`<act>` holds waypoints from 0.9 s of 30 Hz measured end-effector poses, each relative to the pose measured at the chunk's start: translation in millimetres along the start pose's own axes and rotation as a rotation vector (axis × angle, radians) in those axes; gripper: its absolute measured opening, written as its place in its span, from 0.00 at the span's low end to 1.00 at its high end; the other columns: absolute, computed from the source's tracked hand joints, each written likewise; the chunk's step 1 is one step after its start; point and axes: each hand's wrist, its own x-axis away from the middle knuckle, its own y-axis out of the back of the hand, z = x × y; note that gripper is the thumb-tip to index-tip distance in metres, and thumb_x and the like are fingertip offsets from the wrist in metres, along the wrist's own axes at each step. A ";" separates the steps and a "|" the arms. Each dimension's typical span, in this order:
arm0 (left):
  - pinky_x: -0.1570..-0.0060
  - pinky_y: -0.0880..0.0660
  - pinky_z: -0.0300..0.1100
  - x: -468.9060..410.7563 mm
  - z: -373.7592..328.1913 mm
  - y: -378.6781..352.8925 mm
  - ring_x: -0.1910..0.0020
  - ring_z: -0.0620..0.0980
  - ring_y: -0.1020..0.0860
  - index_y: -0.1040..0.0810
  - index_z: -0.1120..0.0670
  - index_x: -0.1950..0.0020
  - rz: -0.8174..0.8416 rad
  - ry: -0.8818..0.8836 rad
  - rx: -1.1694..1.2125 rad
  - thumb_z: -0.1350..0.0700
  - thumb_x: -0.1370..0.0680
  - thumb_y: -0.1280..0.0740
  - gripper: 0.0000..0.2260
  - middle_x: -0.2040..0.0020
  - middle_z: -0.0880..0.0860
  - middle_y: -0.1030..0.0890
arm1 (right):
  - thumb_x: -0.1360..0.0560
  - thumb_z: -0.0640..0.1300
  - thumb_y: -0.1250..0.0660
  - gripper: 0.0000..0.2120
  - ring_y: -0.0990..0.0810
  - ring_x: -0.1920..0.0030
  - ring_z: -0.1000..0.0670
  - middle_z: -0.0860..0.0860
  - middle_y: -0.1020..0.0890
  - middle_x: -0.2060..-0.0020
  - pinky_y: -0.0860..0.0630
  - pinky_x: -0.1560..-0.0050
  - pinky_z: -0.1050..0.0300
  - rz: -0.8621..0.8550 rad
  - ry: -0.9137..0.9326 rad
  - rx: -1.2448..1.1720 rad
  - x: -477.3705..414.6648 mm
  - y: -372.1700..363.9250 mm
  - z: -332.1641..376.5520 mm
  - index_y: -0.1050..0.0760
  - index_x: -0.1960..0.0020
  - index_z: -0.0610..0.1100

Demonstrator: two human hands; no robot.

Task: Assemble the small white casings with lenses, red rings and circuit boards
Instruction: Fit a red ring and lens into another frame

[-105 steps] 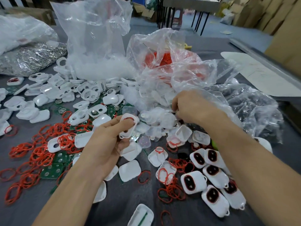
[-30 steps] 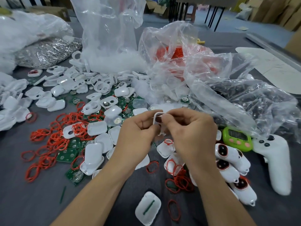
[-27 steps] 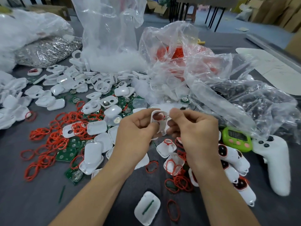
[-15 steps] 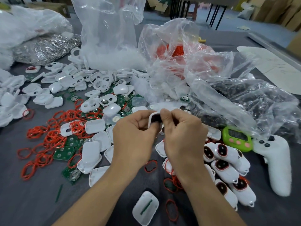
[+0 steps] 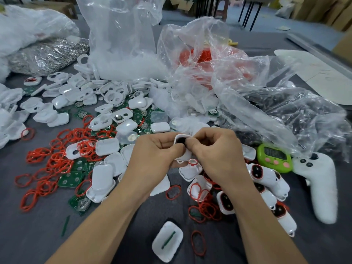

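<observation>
Both hands meet above the middle of the table around one small white casing (image 5: 181,140) with a dark lens in its opening. My left hand (image 5: 154,157) grips the casing from the left. My right hand (image 5: 215,155) pinches it from the right, thumb pressed on the dark lens. Loose red rings (image 5: 57,161) and green circuit boards (image 5: 71,179) lie scattered at the left among empty white casings (image 5: 106,146). Several assembled casings (image 5: 257,173) with dark lenses and red rims lie at the right.
Clear plastic bags (image 5: 200,60) of parts stand at the back, one with red rings. A bag of dark lenses (image 5: 297,113) lies at the right. A green timer (image 5: 274,157) and a white controller (image 5: 322,187) sit at the right. One casing half (image 5: 167,241) lies near me.
My right hand came back from the bag to the casing in my left hand. The casing's opening now shows a dark lens, and both thumbs have closed over it.
</observation>
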 end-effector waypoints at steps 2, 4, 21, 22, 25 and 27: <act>0.58 0.15 0.48 0.8 -2.5 -0.7 0.62 0.52 0.15 0.11 0.52 0.53 -0.033 -0.010 -0.015 0.68 0.21 0.33 0.14 0.61 0.59 0.13 | 0.28 0.49 0.24 0.11 0.23 0.73 0.57 0.54 0.19 0.74 0.30 0.71 0.65 -0.006 0.000 -0.003 0.7 0.7 1.8 0.19 0.68 0.48; 0.59 0.15 0.54 1.3 -4.4 -1.5 0.63 0.55 0.15 0.11 0.51 0.54 -0.071 -0.025 -0.042 0.65 0.21 0.33 0.14 0.62 0.62 0.14 | 0.29 0.51 0.24 0.12 0.22 0.72 0.55 0.54 0.18 0.74 0.29 0.71 0.65 -0.024 -0.008 -0.019 1.6 -0.3 3.1 0.19 0.68 0.48; 0.68 0.23 0.40 -2.2 -8.6 16.2 0.72 0.44 0.22 0.10 0.49 0.56 -0.049 0.046 -0.273 0.68 0.24 0.30 0.14 0.65 0.53 0.14 | 0.25 0.41 0.26 0.05 0.17 0.67 0.55 0.55 0.15 0.69 0.21 0.63 0.57 0.033 -0.001 -0.039 11.5 -8.4 6.7 0.16 0.60 0.49; 0.66 0.20 0.43 -2.5 -7.7 15.1 0.71 0.45 0.20 0.11 0.46 0.58 -0.097 0.025 -0.313 0.67 0.24 0.29 0.16 0.66 0.51 0.14 | 0.25 0.41 0.26 0.06 0.18 0.67 0.56 0.56 0.15 0.69 0.22 0.64 0.60 0.039 0.000 -0.056 11.7 -9.9 6.7 0.16 0.59 0.49; 0.56 0.16 0.52 -1.5 -8.6 11.6 0.68 0.44 0.18 0.12 0.40 0.60 -0.172 -0.010 -0.370 0.64 0.25 0.28 0.17 0.67 0.47 0.14 | 0.25 0.39 0.27 0.07 0.20 0.69 0.58 0.57 0.17 0.69 0.27 0.65 0.66 0.053 -0.009 -0.099 11.9 -13.0 5.8 0.17 0.59 0.49; 0.56 0.16 0.55 1.0 -11.9 9.0 0.69 0.45 0.18 0.12 0.39 0.60 -0.179 -0.009 -0.355 0.60 0.29 0.28 0.14 0.68 0.47 0.15 | 0.24 0.40 0.27 0.07 0.21 0.69 0.58 0.58 0.18 0.70 0.28 0.65 0.65 0.058 -0.012 -0.098 11.6 -14.1 5.9 0.17 0.59 0.50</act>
